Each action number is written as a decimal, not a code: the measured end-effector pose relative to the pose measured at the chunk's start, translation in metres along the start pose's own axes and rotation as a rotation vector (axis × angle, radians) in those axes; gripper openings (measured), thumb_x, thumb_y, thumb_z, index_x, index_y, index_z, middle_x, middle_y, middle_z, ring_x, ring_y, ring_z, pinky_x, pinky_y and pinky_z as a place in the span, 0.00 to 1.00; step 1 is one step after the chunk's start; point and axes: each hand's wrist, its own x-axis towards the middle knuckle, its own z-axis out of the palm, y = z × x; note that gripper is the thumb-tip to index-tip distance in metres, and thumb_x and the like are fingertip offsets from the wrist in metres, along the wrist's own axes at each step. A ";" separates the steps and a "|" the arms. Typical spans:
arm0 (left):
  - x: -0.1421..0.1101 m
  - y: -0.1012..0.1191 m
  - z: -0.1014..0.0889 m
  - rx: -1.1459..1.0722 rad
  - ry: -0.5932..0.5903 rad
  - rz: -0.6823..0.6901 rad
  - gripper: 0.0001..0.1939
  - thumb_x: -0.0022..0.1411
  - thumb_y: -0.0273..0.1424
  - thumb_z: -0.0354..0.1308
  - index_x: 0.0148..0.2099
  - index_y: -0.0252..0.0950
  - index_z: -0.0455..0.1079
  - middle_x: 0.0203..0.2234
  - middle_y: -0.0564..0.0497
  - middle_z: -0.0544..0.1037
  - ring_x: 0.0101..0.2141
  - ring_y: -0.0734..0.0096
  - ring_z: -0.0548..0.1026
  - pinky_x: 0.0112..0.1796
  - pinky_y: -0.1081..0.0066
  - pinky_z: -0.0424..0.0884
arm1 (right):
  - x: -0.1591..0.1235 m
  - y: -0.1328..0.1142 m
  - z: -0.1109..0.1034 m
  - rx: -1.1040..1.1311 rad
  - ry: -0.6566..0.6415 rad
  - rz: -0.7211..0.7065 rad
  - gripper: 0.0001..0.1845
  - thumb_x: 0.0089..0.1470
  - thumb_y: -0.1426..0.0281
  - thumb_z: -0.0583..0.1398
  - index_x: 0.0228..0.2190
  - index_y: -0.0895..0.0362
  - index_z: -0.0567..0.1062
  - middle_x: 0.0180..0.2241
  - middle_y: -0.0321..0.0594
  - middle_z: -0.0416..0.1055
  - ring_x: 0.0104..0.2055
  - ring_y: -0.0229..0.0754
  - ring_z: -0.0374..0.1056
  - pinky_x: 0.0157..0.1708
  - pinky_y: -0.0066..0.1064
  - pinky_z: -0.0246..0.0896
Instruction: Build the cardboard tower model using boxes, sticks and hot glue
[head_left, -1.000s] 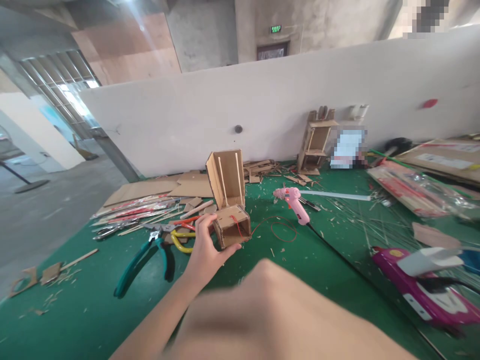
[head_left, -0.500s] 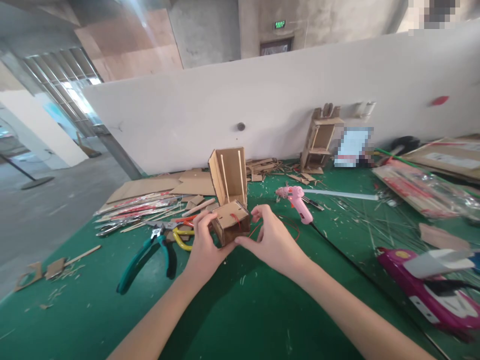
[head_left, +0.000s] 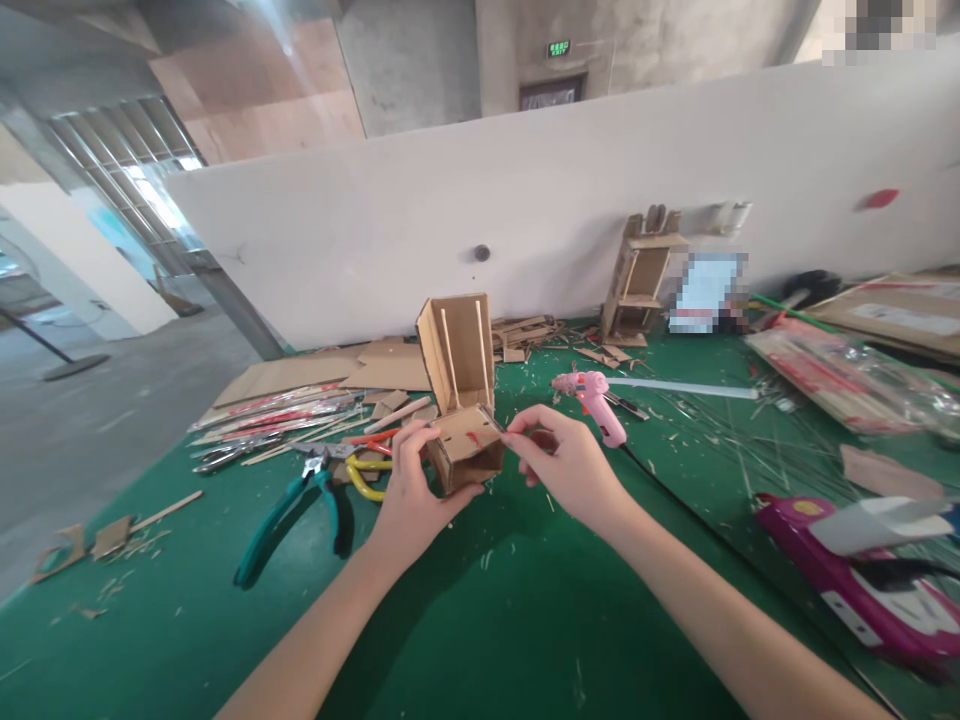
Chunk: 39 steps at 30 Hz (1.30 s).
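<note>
A small open cardboard box (head_left: 469, 455) stands on the green mat in front of a taller cardboard frame with two wooden sticks (head_left: 457, 352). My left hand (head_left: 409, 495) grips the small box from its left side, thumb under the front. My right hand (head_left: 566, 462) is closed in a pinch at the box's upper right corner, holding a thin red wire that runs from a red mark on the box top.
Teal and yellow pliers (head_left: 300, 505) lie left of the box. A pink glue gun (head_left: 596, 402) lies to the right, its cable trailing. Cardboard sheets (head_left: 300, 378) and sticks sit behind, a pink toy car (head_left: 855, 575) at right, another cardboard model (head_left: 637, 280) by the white wall.
My right arm came down from close to the camera to the box. It has moved from the box's front right up to its top corner, now pinching the wire.
</note>
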 end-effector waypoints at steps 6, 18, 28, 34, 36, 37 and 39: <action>-0.003 0.003 -0.002 -0.073 -0.180 0.001 0.37 0.50 0.40 0.68 0.56 0.42 0.52 0.57 0.40 0.58 0.60 0.51 0.60 0.54 0.51 0.64 | 0.006 -0.002 -0.007 0.189 0.085 -0.004 0.11 0.52 0.60 0.61 0.29 0.55 0.69 0.21 0.31 0.65 0.20 0.33 0.62 0.18 0.26 0.60; -0.002 0.013 -0.011 0.030 -0.456 0.127 0.35 0.56 0.38 0.63 0.61 0.45 0.50 0.64 0.39 0.48 0.58 0.52 0.63 0.52 0.51 0.69 | 0.006 0.015 0.003 0.058 0.111 -0.088 0.09 0.56 0.61 0.57 0.32 0.54 0.67 0.26 0.34 0.68 0.24 0.37 0.67 0.20 0.27 0.62; -0.002 0.018 -0.013 0.148 -0.504 0.254 0.26 0.60 0.31 0.59 0.59 0.43 0.55 0.66 0.39 0.44 0.59 0.52 0.63 0.49 0.55 0.71 | 0.003 0.018 0.004 -0.014 0.113 -0.095 0.08 0.58 0.62 0.54 0.32 0.54 0.66 0.24 0.33 0.68 0.20 0.35 0.65 0.22 0.28 0.62; 0.000 0.023 -0.016 0.170 -0.545 0.223 0.22 0.61 0.32 0.58 0.56 0.45 0.59 0.67 0.40 0.40 0.57 0.51 0.66 0.47 0.56 0.73 | 0.003 0.019 0.004 -0.048 0.116 -0.104 0.07 0.58 0.63 0.54 0.31 0.54 0.66 0.25 0.33 0.68 0.21 0.35 0.65 0.22 0.28 0.61; 0.000 0.024 -0.016 0.165 -0.563 0.207 0.20 0.61 0.33 0.58 0.54 0.45 0.60 0.68 0.41 0.40 0.56 0.51 0.67 0.46 0.56 0.73 | 0.002 0.019 0.004 -0.059 0.118 -0.105 0.07 0.57 0.63 0.54 0.32 0.54 0.66 0.25 0.33 0.67 0.21 0.35 0.65 0.22 0.28 0.62; -0.001 0.025 -0.016 0.157 -0.569 0.202 0.20 0.61 0.33 0.58 0.54 0.45 0.60 0.68 0.41 0.40 0.55 0.52 0.68 0.46 0.57 0.73 | 0.002 0.019 0.004 -0.066 0.119 -0.105 0.07 0.57 0.63 0.54 0.32 0.54 0.66 0.25 0.32 0.67 0.21 0.35 0.65 0.23 0.28 0.62; -0.001 0.025 -0.016 0.130 -0.561 0.191 0.23 0.60 0.33 0.59 0.57 0.45 0.58 0.67 0.40 0.41 0.54 0.53 0.69 0.46 0.56 0.73 | 0.002 0.020 0.004 -0.084 0.120 -0.109 0.07 0.57 0.64 0.54 0.32 0.54 0.66 0.25 0.32 0.67 0.21 0.35 0.65 0.23 0.28 0.62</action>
